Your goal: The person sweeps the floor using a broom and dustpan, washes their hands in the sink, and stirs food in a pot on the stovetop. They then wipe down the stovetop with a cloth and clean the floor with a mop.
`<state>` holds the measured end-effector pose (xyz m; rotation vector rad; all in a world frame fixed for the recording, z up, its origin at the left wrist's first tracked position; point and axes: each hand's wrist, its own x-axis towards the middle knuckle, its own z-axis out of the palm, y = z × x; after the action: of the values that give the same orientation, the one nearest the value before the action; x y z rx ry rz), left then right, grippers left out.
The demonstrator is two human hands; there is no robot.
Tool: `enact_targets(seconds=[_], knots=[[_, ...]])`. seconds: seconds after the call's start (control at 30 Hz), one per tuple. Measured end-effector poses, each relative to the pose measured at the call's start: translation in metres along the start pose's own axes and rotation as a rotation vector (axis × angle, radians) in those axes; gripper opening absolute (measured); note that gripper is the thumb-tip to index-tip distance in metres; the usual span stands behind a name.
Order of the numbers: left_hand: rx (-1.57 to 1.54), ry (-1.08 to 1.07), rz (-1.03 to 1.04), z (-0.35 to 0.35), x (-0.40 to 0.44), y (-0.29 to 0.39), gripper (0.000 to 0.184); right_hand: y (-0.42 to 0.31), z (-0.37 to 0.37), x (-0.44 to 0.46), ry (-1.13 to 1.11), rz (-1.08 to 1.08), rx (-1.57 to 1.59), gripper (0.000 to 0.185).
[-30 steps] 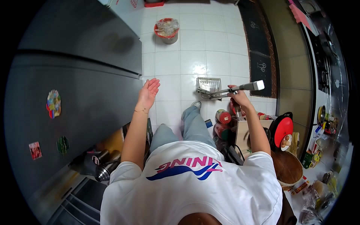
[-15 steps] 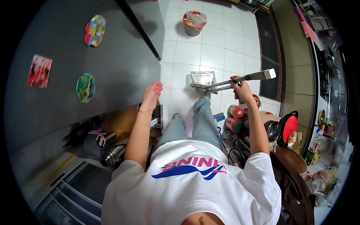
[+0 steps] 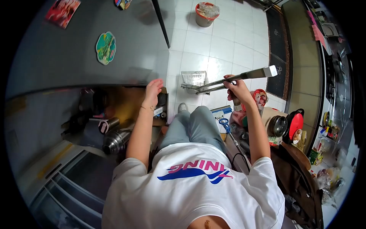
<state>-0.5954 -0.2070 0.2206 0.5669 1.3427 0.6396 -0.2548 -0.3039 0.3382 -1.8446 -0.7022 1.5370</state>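
My right hand point(image 3: 237, 88) is closed around the long metal handles of a broom and a dustpan, held together. The thick end of a handle point(image 3: 259, 72) points right. At the far end, the clear dustpan point(image 3: 195, 78) hangs over or rests on the white tiles; I cannot tell which. The broom head point(image 3: 195, 89) lies across its near edge. My left hand point(image 3: 153, 91), with a thin bracelet at the wrist, is held out beside the grey fridge point(image 3: 133, 57), fingers stretched and holding nothing.
A bin with a red rim point(image 3: 206, 17) stands farther up the floor. Jars, a pot lid point(image 3: 278, 126) and a red pan point(image 3: 295, 126) crowd the right side. Metal flasks point(image 3: 113, 142) stand on the left. A dark mat point(image 3: 278, 53) lies along the cabinets.
My view has shifted forward and my legs have stepped on. The broom and dustpan have come left relative to my body, still in my right hand. The fridge magnets sit higher in view.
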Motion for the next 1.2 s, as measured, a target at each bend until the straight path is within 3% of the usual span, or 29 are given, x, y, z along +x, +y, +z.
enact_targets(seconds=[0.37,0.8,1.2], knots=[[-0.07,0.035,0.073,-0.029,-0.034,-0.026,0.024,0.032,0.031,-0.033,-0.12,-0.013,0.039,0.035],[-0.117,0.086,0.089,-0.038,-0.182,-0.102,0.026,0.094,0.027,-0.14,-0.08,-0.085,0.103,0.033],[-0.15,0.16,0.082,-0.054,-0.229,-0.128,0.022,0.131,0.037,-0.176,-0.132,-0.07,0.118,0.034]])
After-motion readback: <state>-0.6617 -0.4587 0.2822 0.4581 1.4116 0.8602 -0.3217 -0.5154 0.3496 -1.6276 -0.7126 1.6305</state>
